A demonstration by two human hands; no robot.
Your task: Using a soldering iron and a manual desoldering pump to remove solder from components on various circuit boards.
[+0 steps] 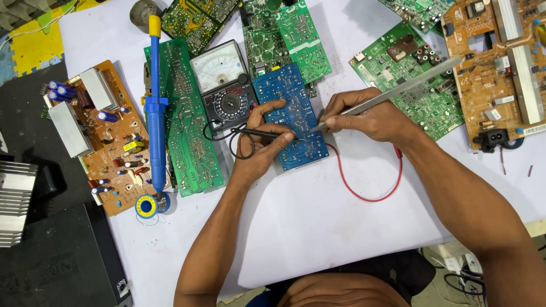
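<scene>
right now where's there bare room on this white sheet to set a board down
The widest free patch of the white paper sheet lies between the person's forearms, below the blue circuit board and the looping red wire. A smaller strip sits right of the right hand, under the green board. The top and left edges are crowded with boards.

At the centre of the frame a circuit board [291, 116] lies flat on the tabletop [318, 227]. Just left of it sits an analog multimeter [223, 85], resting on a long circuit board [182, 119]. Left of that lies a desoldering pump [154, 102], with a solder spool [147, 206] at its lower end. Further left lies a power supply board [111, 136]. More boards [409, 74] lie at the upper right. A test lead wire [369, 182] curves below the central board.
</scene>
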